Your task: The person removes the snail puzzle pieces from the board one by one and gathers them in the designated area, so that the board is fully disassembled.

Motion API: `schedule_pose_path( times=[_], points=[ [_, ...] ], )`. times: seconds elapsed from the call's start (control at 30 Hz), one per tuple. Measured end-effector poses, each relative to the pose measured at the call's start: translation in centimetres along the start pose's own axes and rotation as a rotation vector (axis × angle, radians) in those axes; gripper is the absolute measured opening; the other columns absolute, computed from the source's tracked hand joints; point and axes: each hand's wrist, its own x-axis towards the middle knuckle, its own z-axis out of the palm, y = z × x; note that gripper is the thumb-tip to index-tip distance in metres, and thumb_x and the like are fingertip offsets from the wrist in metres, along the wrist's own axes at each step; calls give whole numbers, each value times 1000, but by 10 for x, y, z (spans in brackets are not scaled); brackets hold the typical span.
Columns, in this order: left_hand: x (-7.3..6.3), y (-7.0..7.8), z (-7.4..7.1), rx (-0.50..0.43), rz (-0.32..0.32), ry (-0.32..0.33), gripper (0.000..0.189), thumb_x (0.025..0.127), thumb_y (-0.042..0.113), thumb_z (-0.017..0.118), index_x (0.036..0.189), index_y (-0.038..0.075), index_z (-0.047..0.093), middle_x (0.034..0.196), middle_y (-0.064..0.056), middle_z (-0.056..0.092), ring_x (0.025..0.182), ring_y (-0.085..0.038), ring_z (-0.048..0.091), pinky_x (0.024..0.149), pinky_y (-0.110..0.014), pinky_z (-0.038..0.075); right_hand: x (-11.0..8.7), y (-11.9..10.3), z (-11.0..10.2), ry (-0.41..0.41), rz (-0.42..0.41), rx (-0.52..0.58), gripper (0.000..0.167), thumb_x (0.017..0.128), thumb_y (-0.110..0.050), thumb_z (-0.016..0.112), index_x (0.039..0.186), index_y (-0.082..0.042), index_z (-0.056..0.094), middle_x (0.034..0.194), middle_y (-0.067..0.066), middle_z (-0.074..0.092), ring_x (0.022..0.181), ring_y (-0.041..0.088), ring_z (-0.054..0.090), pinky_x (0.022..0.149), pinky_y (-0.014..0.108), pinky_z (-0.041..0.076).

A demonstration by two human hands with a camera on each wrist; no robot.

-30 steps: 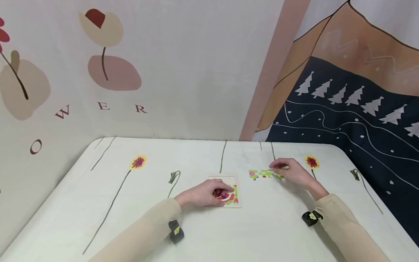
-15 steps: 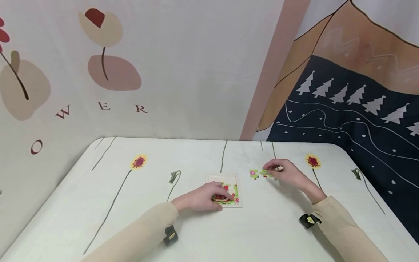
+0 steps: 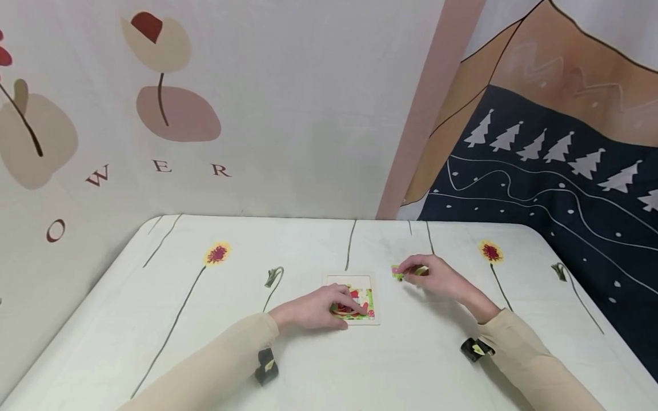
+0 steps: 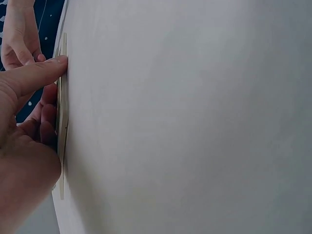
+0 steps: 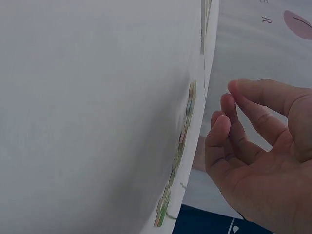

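Note:
My left hand (image 3: 316, 308) rests on a small jigsaw puzzle board (image 3: 351, 281) in the middle of the table. In the left wrist view its thumb lies at the edge of the board (image 4: 64, 122), the other fingers bent over the top. Red and green picture parts cover the board's near portion; its far strip is bare. Right of the board my right hand (image 3: 437, 278) hovers above loose puzzle pieces (image 3: 395, 271), which it partly covers. The right wrist view shows the pieces (image 5: 183, 136) lying in a row, with thumb and index fingertips together and nothing visible between them.
A white cloth (image 3: 205, 337) with printed flowers covers the table. Behind it hangs a pale printed curtain (image 3: 298, 114), and a dark curtain (image 3: 493, 182) with trees and a mountain is at the right. Each wrist wears a small black device (image 3: 267, 366).
My right hand has moved left along the row of pieces, from its right end toward the left one. The left hand has shifted slightly left and nearer on the puzzle board.

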Motion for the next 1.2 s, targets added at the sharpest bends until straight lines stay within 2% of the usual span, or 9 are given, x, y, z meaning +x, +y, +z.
schedule_pose_path(
  times=[0.33,0.5,0.6,0.9,1.2],
  points=[
    [0,-2,-2,-34,-9,-6,40,83,7,74,120,20,70,105,10,54,103,-8,44,95,-28,37,4,-12,13,-44,-26,8,13,90,0,63,101,0,69,94,8,65,85,20,55,73,28,46],
    [0,-3,-2,-57,-26,-11,39,83,7,74,120,20,70,106,12,55,105,-8,44,97,-29,36,9,-15,19,-97,-53,1,14,90,-1,62,102,0,69,97,8,67,86,19,56,75,29,47],
    [0,-3,-2,-62,-13,-10,39,83,7,74,120,19,70,107,11,56,105,-9,45,97,-31,36,13,-16,23,-131,-68,0,13,91,-2,62,102,-1,69,98,6,67,84,16,57,74,28,47],
    [1,-4,0,-47,6,-13,40,83,6,74,121,17,70,108,9,57,105,-9,45,97,-31,36,19,-20,35,-218,-82,8,16,94,-2,59,106,-2,69,102,5,68,86,13,60,78,28,48],
    [0,-1,-2,1,-11,-46,43,86,9,71,126,23,66,109,9,53,104,-10,42,94,-29,35,19,-23,38,-234,-50,5,19,93,-2,60,110,0,68,105,6,67,89,14,60,80,29,48]
  ],
)
